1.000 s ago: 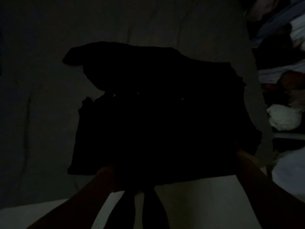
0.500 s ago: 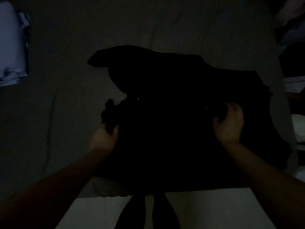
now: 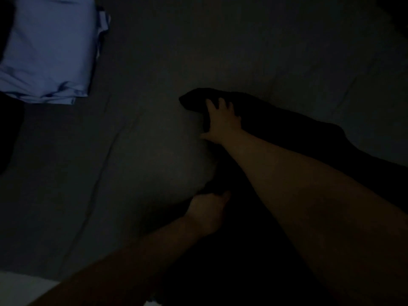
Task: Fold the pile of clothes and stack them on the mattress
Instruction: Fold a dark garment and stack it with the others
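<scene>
Black garment: right hand has moved far-left, fingers spread flat on it; left hand now grips its near edge.

Count on inspection: one mattress, grey-covered. One black garment lying on it. One folded pale blue garment at upper left; light is poor, so it may comprise more than one layer. Two hands: one left hand, one right hand.
</scene>
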Demonstrator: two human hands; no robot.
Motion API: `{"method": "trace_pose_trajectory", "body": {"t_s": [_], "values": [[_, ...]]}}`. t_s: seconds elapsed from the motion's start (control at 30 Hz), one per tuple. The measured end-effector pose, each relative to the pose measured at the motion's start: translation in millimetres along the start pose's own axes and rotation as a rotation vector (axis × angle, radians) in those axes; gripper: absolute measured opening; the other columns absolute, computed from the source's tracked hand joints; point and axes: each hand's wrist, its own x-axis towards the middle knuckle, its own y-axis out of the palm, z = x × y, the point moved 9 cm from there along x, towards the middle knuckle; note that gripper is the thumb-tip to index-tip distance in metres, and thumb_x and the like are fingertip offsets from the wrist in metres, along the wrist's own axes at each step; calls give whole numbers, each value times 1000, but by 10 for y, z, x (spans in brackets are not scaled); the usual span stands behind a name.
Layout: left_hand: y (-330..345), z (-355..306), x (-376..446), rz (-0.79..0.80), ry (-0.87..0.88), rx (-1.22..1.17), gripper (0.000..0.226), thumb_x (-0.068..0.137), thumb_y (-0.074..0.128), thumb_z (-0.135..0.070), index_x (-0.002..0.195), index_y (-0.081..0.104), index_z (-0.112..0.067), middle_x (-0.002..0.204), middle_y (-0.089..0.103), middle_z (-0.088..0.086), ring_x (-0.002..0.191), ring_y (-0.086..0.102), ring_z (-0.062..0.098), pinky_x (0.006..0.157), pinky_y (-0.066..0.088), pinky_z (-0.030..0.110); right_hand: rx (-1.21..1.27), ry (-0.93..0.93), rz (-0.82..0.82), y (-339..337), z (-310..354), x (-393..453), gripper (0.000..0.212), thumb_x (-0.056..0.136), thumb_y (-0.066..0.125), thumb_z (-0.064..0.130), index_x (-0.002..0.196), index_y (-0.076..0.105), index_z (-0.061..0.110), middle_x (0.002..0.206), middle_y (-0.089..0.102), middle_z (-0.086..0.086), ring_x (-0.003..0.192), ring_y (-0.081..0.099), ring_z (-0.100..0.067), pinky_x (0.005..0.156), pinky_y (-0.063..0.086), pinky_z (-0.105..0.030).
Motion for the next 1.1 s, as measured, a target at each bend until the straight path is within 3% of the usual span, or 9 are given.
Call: {"method": "trace_pose_trajectory", "body": {"t_s": [0.13,0.27,0.4,0.5,0.6,0.67,0.73,0.83,1.1], "values": [[-44,300,-79,2,-182,-37,52,92,44,-47,136,38,-20,121,61,10,110,58,30,83,46,32,352,65,-374,-357,-489,-124,53,85,55,4,136,40,4,133,47,-19,123,46,-33,98,40,-33],[-620,748,-155,-424,-381,-50,80,70,17,-66,116,63,-20,117,63,7,110,55,27,90,35,35,979,325,-667,-723,-1369,-605,41,90,55,8,130,49,2,119,56,-4,106,52,-13,76,39,-3],[-819,722,329,-347,-351,-345,59,87,36,-64,101,69,-16,116,61,6,112,55,26,91,39,32,1432,698,-591,-339,-2084,-1039,47,87,57,10,132,47,2,115,62,-11,75,59,-11,51,50,-14],[-1064,305,845,-312,-120,-562,47,92,55,-39,127,54,-8,127,57,15,119,53,29,92,40,28,1542,864,-402,-79,-2143,-1277,21,88,48,4,107,51,10,76,55,-2,52,54,-10,37,42,-13],[-1194,-203,1135,-191,73,-571,81,83,70,-26,146,23,-5,149,33,16,137,31,28,109,24,26,1769,756,-250,-63,-1901,-1244,21,84,40,1,68,49,12,52,52,1,43,52,-10,41,44,-15],[-1336,-287,1182,-260,98,-672,84,81,72,-18,145,21,-3,148,33,19,137,33,30,112,26,31,1952,633,-167,-123,-1671,-1149,17,67,48,2,55,51,14,50,52,2,43,53,-11,47,47,-17],[-1491,-171,1140,-379,47,-673,71,80,66,-20,141,32,-6,139,45,18,128,45,29,106,36,36,2021,533,-189,-225,-1563,-1046,11,55,55,13,66,57,15,62,57,0,55,57,-13,57,49,-21],[-1735,-1,1019,-435,87,-530,51,85,63,-12,133,47,-3,130,54,16,121,52,27,101,38,29,2004,486,-264,-349,-1461,-887,15,72,51,19,85,56,14,70,63,0,65,59,-14,60,50,-23],[-2291,1306,1002,-577,-263,-752,17,94,46,-7,83,59,-6,75,51,11,63,46,12,55,33,26,1723,253,-388,-973,-1134,-362,24,93,41,18,77,59,22,52,60,14,50,56,1,48,44,-16]]}}
